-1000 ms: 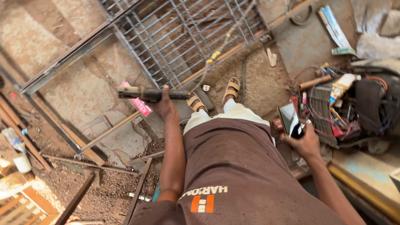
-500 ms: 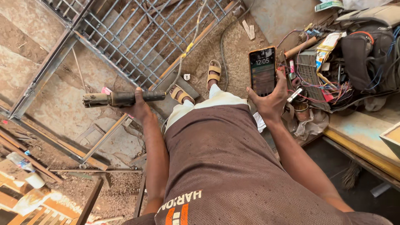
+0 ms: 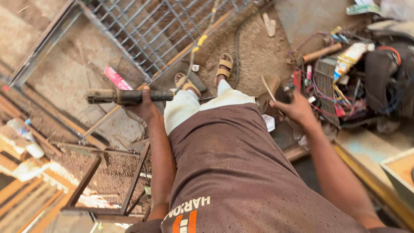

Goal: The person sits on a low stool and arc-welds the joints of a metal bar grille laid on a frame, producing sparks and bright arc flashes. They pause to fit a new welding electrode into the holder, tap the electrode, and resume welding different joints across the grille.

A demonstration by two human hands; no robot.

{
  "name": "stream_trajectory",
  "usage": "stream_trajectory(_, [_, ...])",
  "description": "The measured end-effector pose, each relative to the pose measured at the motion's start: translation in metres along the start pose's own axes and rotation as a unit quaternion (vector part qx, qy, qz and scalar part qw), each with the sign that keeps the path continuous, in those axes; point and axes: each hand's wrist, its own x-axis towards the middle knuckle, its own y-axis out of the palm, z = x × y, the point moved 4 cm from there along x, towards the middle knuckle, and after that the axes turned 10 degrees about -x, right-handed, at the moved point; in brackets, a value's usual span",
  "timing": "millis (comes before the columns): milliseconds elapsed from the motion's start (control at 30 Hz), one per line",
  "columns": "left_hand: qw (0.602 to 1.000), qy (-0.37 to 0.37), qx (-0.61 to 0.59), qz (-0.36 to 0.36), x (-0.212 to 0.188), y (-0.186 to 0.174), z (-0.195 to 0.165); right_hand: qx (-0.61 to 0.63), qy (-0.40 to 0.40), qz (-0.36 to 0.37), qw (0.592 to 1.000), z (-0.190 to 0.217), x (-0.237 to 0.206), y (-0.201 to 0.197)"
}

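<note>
Leftmost, wooden planks [image 3: 26,203] and pale scrap crowd the lower-left corner, hard against the frame edge. Next to them a rusty metal stand [image 3: 108,190] sits on gravelly ground, its open frame just beside your left forearm.

Your left hand [image 3: 144,105] is wrapped fully round a dark, dusty tool handle [image 3: 125,96], which lies level and points off to the left; its left end hangs free over bare concrete floor [image 3: 64,64], with open room beneath. A pink packet [image 3: 115,77] lies on that floor just above the handle. A thin cable runs from the handle's right end up toward the grille.

Above, a metal grille [image 3: 159,30] in a steel frame lies flat; its lower corner reaches almost to your sandalled feet [image 3: 207,73]. A long wooden stick [image 3: 189,47] crosses its lower edge on a slant. The patch of dirt around the feet is the only loose standing room.

Your right hand [image 3: 297,110] is half curled, knuckles up, around a thin flat object [image 3: 269,88] seen edge-on; cannot tell what it is. The hand sits at the near edge of a heap of tangled wires [image 3: 345,90], tools and rags, touching or just short of it. Lower right, a yellow-edged board [image 3: 371,177] runs along beside your right arm, and a box corner [image 3: 399,170] cuts in from the frame edge.
</note>
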Motion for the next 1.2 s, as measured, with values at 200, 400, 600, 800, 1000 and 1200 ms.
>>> stream_trajectory(200, [0.997, 0.056, 0.038, 0.029, -0.004, 0.002, -0.033, 0.129, 0.072, 0.416, 0.897, -0.016, -0.016, -0.002])
stream_trajectory(400, [0.995, 0.071, 0.070, 0.025, 0.009, 0.006, -0.044, 0.077, -0.036, 0.325, 0.942, 0.067, 0.019, 0.060])
stream_trajectory(600, [0.997, 0.011, 0.064, 0.036, 0.062, 0.025, -0.042, 0.179, -0.072, 0.382, 0.904, 0.112, 0.032, 0.029])
stream_trajectory(800, [0.984, -0.005, 0.159, 0.078, 0.167, 0.066, -0.026, -0.049, -0.074, -0.013, 0.996, 0.183, 0.057, 0.077])
stream_trajectory(1000, [0.909, -0.013, 0.402, 0.109, 0.269, 0.108, -0.023, -0.245, -0.044, -0.162, 0.955, 0.296, 0.069, 0.106])
stream_trajectory(1200, [0.932, -0.075, 0.336, 0.109, 0.359, 0.178, -0.007, -0.242, -0.034, 0.002, 0.970, 0.405, 0.082, 0.103])
